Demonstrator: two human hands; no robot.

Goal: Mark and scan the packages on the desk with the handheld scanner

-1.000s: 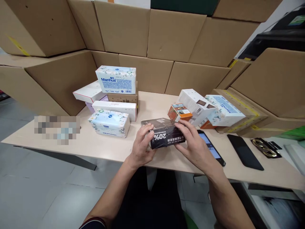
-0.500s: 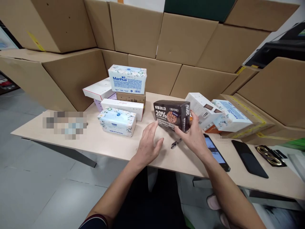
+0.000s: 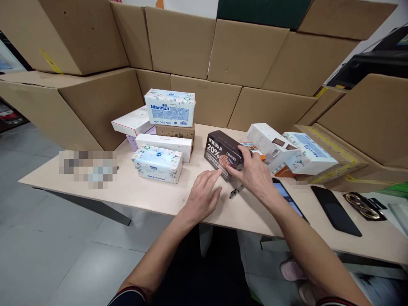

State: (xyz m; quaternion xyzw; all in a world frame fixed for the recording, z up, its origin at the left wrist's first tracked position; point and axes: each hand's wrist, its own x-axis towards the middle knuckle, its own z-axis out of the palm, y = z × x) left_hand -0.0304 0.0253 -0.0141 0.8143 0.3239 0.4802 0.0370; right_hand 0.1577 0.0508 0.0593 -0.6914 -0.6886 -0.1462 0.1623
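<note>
A dark brown snack box (image 3: 223, 154) with "20%" and a round cookie picture on its side is tilted over the table. My right hand (image 3: 255, 172) grips its right end, thumb on the printed front and fingers over the top. At the box's lower front edge is my left hand (image 3: 204, 193), fingers outstretched and thumb apart; its fingertips seem to touch the box, without gripping it. Just below the box lies a black-and-silver pen (image 3: 236, 192), partly covered by my right hand. An orange-and-blue packet (image 3: 255, 148) shows behind my right fingers.
Left of my hands, tissue packs (image 3: 156, 165) and flat white boxes (image 3: 164, 146) are stacked. On the right are a white box (image 3: 270, 142), another tissue pack (image 3: 309, 153), a lit phone (image 3: 288, 199) and a black phone (image 3: 335, 209). Cardboard boxes (image 3: 204, 100) wall the back.
The brown box has turned and tipped, its right end swinging toward me and showing more of its top. My right hand shifted with it; my left hand moved slightly right, to its lower edge.
</note>
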